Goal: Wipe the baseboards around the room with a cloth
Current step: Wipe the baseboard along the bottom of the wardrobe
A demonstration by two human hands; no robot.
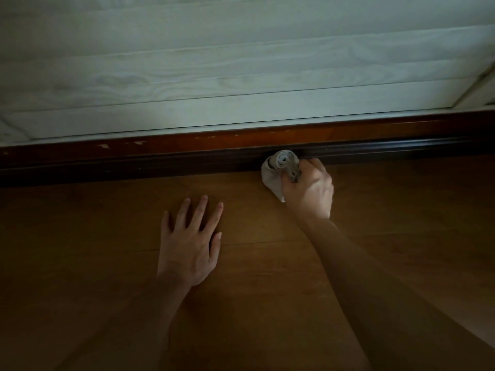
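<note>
A dark reddish-brown wooden baseboard [160,156] runs across the view where the floor meets the pale wall. My right hand [310,191] grips a bunched grey cloth [278,170] and holds it against the baseboard's lower dark strip, right of centre. My left hand [190,242] lies flat on the floor with fingers spread, a short way in front of the baseboard and left of the cloth.
The brown wooden floor [107,263] fills the lower half of the view. Above the baseboard rises a whitish wood-grain panelled wall [214,62]. A corner or frame edge shows at the upper right [476,89]. Small pale chips mark the baseboard's top at left.
</note>
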